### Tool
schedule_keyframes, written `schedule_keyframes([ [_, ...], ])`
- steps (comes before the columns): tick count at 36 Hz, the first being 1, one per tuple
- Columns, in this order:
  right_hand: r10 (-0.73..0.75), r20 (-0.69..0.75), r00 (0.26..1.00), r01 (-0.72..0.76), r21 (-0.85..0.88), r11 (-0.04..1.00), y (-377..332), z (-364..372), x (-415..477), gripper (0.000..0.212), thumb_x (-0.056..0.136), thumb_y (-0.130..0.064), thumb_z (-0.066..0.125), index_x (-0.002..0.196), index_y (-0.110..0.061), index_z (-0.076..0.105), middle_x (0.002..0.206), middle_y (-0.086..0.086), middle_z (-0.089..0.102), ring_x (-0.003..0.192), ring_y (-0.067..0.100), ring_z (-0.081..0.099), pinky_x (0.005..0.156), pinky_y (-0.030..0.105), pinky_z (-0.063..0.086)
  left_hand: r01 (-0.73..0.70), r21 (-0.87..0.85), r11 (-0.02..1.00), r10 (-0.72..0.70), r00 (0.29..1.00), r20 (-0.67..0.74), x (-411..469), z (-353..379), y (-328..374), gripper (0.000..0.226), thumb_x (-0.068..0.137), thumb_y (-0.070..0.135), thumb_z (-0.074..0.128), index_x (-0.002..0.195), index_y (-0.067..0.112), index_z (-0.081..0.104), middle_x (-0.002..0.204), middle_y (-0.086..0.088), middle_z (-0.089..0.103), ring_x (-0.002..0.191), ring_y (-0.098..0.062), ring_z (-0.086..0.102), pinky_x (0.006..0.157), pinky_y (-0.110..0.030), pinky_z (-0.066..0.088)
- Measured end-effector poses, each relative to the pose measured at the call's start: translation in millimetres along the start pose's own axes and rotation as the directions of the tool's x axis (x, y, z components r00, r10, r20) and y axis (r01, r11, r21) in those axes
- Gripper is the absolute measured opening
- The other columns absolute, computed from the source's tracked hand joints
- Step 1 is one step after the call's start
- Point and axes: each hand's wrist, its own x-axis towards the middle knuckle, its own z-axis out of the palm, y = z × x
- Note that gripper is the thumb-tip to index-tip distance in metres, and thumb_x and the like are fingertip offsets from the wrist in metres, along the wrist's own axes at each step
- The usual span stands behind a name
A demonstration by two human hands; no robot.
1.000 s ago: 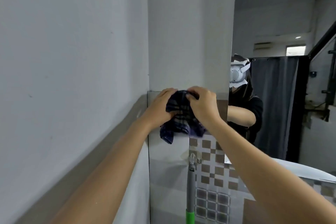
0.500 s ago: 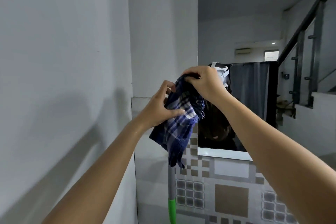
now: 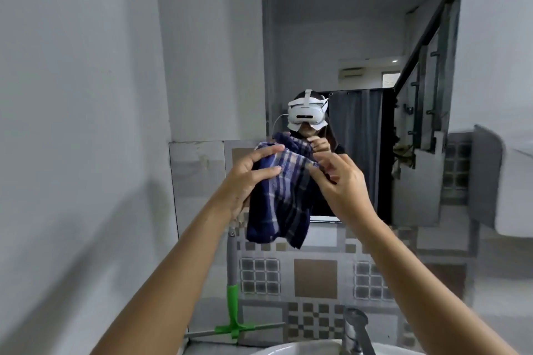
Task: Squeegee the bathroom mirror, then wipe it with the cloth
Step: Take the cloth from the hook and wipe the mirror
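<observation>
Both our hands meet at frame centre: our left hand [image 3: 250, 174] grips the dark blue plaid cloth [image 3: 284, 196] from the left, while our right hand [image 3: 341, 181] pinches its upper edge, the rest hanging loose. Lower down, we see the grey squeegee with green fittings [image 3: 232, 291] hanging against the patterned tile wall [image 3: 315, 277]. Beyond, the rectangular wall mirror [image 3: 360, 66] fills the upper centre.
</observation>
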Motion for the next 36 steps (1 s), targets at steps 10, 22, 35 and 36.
schedule_keyframes([
  [10, 0.199, 0.199, 0.96, -0.281, 0.629, 0.725, 19.5, -6.0, -32.5, 0.048, 0.094, -0.022, 0.048, 0.14, -0.021, 0.035, 0.104, -0.016, 0.062, 0.096, 0.003, 0.064, 0.085, 0.026, 0.055, 0.049, -0.168, 0.985, -0.036, 0.996, 0.077, -1.4, 37.7, -7.6, 0.042, 0.084, 0.007, 0.06, 0.12, 0.027, 0.06, 0.127, -0.002, 0.058, 0.111, -0.025, 0.06, 0.092, -0.037, 0.051],
  [22, 0.213, 0.241, 0.947, -0.322, 0.73, 0.603, 48.6, 2.6, -44.7, 0.048, 0.082, -0.025, 0.067, 0.125, -0.023, 0.047, 0.124, 0.003, 0.059, 0.112, 0.019, 0.06, 0.091, 0.041, 0.051, 0.08, -0.282, 0.956, -0.054, 0.994, 0.099, -8.6, 51.8, -39.2, 0.049, 0.08, 0.003, 0.059, 0.123, 0.026, 0.058, 0.125, 0.0, 0.062, 0.115, -0.024, 0.058, 0.098, -0.037, 0.047],
  [35, 0.198, 0.165, 0.966, -0.249, 0.394, 0.885, 52.6, -9.7, -10.0, 0.025, 0.077, -0.017, 0.073, 0.101, -0.021, 0.065, 0.1, 0.003, 0.07, 0.093, 0.016, 0.068, 0.082, 0.039, 0.057, 0.086, -0.115, 0.99, -0.087, 0.996, 0.001, 13.6, 7.6, -59.1, 0.037, 0.08, -0.004, 0.063, 0.113, 0.012, 0.063, 0.107, -0.012, 0.068, 0.096, -0.023, 0.065, 0.079, -0.027, 0.056],
  [36, 0.207, 0.145, 0.968, -0.247, 0.37, 0.895, 52.1, -10.9, -3.2, 0.024, 0.076, -0.018, 0.074, 0.099, -0.022, 0.066, 0.101, 0.004, 0.07, 0.092, 0.016, 0.068, 0.082, 0.04, 0.057, 0.06, -0.096, 0.994, -0.061, 0.998, -0.012, 19.6, 6.9, -57.7, 0.036, 0.079, -0.004, 0.065, 0.111, 0.012, 0.065, 0.106, -0.011, 0.068, 0.096, -0.023, 0.065, 0.081, -0.029, 0.056],
])
